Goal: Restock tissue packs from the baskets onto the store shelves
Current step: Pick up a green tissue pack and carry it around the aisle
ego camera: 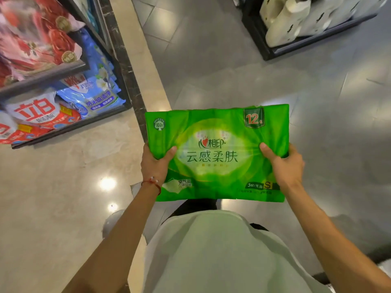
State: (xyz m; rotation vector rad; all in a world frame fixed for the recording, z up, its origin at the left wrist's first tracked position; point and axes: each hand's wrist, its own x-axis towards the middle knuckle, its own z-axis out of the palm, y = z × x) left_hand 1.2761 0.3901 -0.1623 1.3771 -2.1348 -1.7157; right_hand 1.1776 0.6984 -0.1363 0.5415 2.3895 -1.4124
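Observation:
A large green tissue pack with white lettering and a "12" badge is held flat in front of my body, above the floor. My left hand grips its left edge, thumb on top, a red string bracelet on the wrist. My right hand grips its right edge the same way. No basket is in view.
A dark-framed shelf at the left holds red, white and blue detergent bags. A second dark display base with cream-white goods stands at the upper right. Grey and beige tiled floor lies between them.

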